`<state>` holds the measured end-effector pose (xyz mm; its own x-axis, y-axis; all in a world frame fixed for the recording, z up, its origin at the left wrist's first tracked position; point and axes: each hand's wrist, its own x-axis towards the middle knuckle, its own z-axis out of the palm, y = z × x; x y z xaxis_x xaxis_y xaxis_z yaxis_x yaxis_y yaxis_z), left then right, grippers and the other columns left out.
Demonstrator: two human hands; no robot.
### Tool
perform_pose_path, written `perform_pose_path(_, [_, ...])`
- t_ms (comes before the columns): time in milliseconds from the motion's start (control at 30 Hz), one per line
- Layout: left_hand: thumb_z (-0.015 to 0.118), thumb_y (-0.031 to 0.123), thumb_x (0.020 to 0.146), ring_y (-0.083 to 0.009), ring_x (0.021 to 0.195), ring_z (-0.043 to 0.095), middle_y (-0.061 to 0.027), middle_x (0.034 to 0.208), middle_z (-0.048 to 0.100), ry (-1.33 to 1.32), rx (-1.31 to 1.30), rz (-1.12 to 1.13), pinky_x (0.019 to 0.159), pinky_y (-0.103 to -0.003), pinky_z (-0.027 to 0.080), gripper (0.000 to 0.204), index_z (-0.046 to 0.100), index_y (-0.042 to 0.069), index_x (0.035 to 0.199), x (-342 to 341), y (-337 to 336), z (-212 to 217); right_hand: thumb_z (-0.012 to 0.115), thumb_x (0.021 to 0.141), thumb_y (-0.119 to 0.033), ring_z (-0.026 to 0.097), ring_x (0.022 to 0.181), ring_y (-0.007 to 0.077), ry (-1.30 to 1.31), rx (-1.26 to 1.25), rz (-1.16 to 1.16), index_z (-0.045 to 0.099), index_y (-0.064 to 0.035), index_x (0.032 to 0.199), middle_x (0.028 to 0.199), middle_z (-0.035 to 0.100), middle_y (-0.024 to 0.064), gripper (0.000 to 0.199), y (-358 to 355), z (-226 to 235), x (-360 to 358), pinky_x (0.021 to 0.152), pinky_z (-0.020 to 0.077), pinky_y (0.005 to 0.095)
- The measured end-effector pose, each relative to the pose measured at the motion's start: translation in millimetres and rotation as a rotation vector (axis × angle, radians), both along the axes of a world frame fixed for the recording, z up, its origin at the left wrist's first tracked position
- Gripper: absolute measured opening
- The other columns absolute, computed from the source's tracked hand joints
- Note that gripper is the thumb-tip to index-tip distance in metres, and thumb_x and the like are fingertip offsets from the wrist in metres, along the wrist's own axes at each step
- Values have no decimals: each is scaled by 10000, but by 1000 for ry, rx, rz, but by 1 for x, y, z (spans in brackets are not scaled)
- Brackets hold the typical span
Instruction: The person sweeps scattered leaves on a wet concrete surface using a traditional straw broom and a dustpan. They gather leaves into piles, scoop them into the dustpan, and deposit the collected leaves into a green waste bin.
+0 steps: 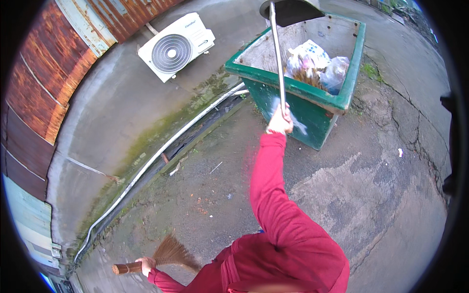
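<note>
Over the bin point(273, 80), the dustpan handle point(279, 63) seemingly stands upright.

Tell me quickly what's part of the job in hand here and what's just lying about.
In use:
- right hand gripping the long metal handle of the dustpan, raised over the green bin
- left hand holding the hand broom
- rubbish bags in the bin

Lying about:
- air-conditioner unit
- white pipe along the wall
- small white scrap on the ground

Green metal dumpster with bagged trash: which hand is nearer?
Right. The right hand grips a long metal handle right at the green metal dumpster front rim. The left hand is far back, holding a straw broom.
</note>
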<state>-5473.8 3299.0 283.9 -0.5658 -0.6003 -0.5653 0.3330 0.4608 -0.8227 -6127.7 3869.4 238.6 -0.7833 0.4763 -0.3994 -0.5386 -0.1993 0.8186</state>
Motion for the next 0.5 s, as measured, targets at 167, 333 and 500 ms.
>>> perform_pose_path(167, [520,241,880,-330,875,644,-95,983,675,-207,77,78,718,-601,485,263,646,70,1035,51,0,-30,445,810,-207,336,430,120,1320,-514,-91,418,-129,745,546,279,-9,105,8,-9,3,448,405,365])
perform_pose_path(333, [618,314,811,-259,779,643,-93,855,681,1970,-12,1289,702,-461,495,291,660,49,921,125,86,-33,353,932,-575,440,325,90,1845,-511,572,469,-133,932,522,378,-41,457,-31,32,20,234,348,316])
perform_pose_path(500, [703,255,751,-181,688,655,-79,698,639,2929,-742,974,656,-339,492,238,642,30,798,213,171,-24,403,864,-142,492,471,162,1546,-723,600,432,-105,698,539,372,-6,172,-119,14,17,567,443,424])
